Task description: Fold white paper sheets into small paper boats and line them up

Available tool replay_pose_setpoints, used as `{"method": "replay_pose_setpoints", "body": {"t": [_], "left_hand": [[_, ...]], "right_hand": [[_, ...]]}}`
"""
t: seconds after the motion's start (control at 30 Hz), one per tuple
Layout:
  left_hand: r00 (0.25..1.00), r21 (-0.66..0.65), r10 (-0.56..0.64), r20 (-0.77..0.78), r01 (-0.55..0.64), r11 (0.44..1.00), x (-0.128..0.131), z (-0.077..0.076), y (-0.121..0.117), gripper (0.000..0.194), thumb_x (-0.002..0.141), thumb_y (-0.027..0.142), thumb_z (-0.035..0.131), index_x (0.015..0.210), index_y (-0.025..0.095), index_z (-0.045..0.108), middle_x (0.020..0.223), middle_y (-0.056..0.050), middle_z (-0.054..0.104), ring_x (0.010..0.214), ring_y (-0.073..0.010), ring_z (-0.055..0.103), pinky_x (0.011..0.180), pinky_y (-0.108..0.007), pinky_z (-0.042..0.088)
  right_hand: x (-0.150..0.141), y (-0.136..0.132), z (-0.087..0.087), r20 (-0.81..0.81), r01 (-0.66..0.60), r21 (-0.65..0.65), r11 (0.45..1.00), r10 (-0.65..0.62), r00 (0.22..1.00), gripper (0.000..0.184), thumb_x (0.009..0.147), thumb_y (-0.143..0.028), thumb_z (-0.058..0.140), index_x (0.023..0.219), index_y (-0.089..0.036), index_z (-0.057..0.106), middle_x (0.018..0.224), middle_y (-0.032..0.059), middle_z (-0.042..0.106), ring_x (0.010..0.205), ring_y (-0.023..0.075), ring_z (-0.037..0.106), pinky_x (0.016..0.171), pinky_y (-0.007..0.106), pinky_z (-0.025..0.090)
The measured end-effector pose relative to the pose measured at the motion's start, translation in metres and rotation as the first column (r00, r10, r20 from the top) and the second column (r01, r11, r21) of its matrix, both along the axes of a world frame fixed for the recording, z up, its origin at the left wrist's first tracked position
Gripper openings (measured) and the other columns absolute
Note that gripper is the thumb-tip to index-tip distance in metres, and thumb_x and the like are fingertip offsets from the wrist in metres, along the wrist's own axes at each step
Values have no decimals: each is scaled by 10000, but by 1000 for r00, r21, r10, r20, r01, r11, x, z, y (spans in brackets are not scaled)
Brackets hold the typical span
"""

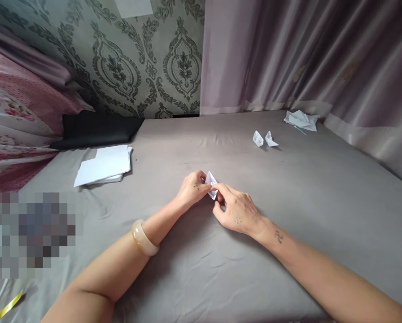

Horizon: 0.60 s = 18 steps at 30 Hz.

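Note:
Both my hands meet at the middle of a grey bedsheet (pixel 201 278). My left hand (pixel 191 188) and my right hand (pixel 235 210) pinch a small folded piece of white paper (pixel 211 183) between their fingertips, low over the sheet. A pale bangle (pixel 143 238) sits on my left forearm. Two small folded white paper shapes (pixel 264 139) lie further back to the right.
A stack of white paper sheets (pixel 103 167) lies at the left, behind it a black cushion (pixel 96 128). A heap of crumpled white paper (pixel 301 120) lies near the curtain (pixel 308 58) at the back right. A yellow strip (pixel 6 307) sits at the lower left.

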<state>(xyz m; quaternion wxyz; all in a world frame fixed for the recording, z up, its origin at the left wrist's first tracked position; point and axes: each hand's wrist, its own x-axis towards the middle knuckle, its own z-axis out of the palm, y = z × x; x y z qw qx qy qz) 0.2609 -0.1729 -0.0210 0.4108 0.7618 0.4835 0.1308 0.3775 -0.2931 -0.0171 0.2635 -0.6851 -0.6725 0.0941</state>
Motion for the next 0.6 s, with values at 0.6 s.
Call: {"method": "replay_pose_setpoints", "body": {"t": [0.6], "left_hand": [[1000, -4, -11, 29, 11, 1000, 0, 2, 5, 144, 740, 237, 523, 824, 172, 620, 620, 18, 586, 561, -109, 498, 495, -207, 319]], "right_hand": [[-3, 1, -12, 326, -13, 191, 982, -51, 944, 287, 936, -232, 481, 686, -191, 615, 657, -20, 592, 516, 69, 492, 511, 280, 213]]}}
